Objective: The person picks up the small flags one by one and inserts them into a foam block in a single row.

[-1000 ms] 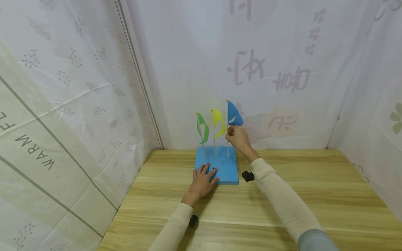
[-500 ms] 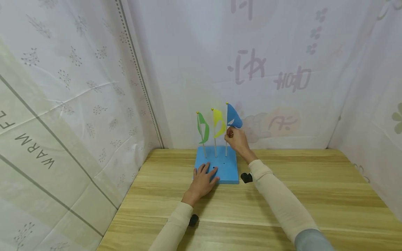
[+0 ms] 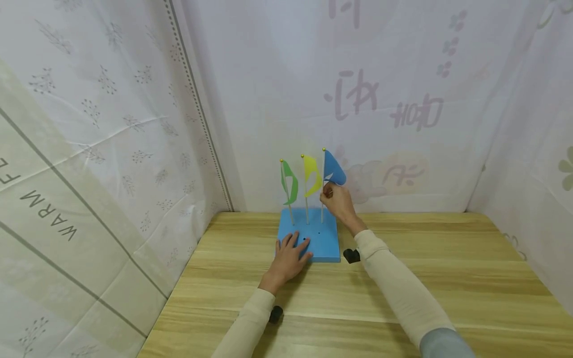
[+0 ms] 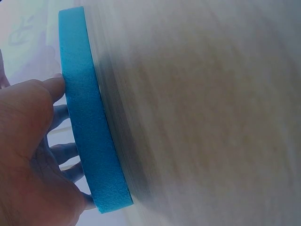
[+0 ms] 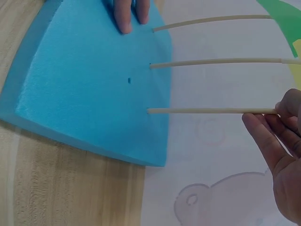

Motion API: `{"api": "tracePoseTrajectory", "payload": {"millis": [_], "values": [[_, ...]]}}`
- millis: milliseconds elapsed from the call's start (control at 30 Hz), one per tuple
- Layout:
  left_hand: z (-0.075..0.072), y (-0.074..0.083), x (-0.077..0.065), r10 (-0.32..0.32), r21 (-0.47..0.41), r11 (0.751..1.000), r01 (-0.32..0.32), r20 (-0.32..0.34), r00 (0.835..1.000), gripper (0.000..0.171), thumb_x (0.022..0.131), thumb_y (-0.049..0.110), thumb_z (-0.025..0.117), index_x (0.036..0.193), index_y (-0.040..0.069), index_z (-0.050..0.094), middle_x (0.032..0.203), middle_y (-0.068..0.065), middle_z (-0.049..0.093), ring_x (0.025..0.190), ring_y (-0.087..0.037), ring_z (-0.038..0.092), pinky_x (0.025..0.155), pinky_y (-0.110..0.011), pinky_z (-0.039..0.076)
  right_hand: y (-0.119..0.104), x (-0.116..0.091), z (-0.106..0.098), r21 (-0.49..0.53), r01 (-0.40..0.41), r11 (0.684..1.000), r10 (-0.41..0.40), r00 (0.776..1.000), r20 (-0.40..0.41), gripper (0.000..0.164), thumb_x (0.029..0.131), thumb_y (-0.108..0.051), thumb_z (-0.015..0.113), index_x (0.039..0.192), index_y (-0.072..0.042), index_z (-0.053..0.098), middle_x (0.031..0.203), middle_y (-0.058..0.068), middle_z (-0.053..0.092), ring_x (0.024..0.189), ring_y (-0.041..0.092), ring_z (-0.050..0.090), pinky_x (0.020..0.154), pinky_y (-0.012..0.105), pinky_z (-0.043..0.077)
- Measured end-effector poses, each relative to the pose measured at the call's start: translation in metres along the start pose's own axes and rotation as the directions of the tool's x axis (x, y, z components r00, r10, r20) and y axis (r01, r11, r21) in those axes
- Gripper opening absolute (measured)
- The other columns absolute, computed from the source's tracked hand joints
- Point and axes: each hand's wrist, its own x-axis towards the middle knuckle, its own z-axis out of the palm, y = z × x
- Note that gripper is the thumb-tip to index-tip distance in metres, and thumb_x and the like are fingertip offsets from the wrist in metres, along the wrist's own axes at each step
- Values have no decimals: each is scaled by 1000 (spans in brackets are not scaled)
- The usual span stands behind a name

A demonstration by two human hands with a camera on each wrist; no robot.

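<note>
On the table lies a blue foam board (image 3: 324, 248) with small holes in its top. My left hand (image 3: 288, 258) rests on its near left part, fingers spread, fingertips touching the surface. With thumb and fingers my right hand (image 3: 338, 200) pinches the thin wooden stick of a blue flag (image 3: 333, 166), just below the cloth. In the right wrist view the foot of that stick (image 5: 197, 111) meets the board at its back right. Left of it, a yellow flag (image 3: 312, 174) and a green flag (image 3: 291, 184) stand in the board, the green one slightly tilted.
The wooden table (image 3: 403, 298) reaches back to a printed curtain (image 3: 277, 99), with another curtain (image 3: 112, 149) on the left. Black camera parts (image 3: 351, 255) show by the right wrist and under the left forearm.
The blue flag has come down slightly and a little left with my right hand, and its stick's foot now meets the board. My left hand has not moved.
</note>
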Motion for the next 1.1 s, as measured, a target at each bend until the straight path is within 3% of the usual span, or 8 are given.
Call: {"api": "tracePoseTrajectory", "payload": {"millis": [200,600,1100], "values": [[0,0,0,3,6,1000,-3,-5,1000,55,111,44,56,160,18,52,172,-22,33,158,-47,30,123,-78,22,5,-4,4,1,-28,1000,28,999,40,9,104,-9,66,103,-1,67,107,21,74,103,37,76,87,50,64],[2,0,3,-12,32,999,12,13,1000,56,112,45,52,162,19,49,173,-20,31,160,-46,28,125,-76,21,10,-5,3,10,-50,999,50,998,42,13,104,-14,68,107,-1,69,108,20,75,104,36,75,89,50,63],[-6,2,2,-25,88,996,22,35,999,56,112,47,52,162,21,50,172,-18,34,159,-42,31,125,-72,26,17,-10,-22,11,-58,998,58,997,41,17,106,-19,68,110,-2,69,107,17,75,98,32,76,84,48,64]]}}
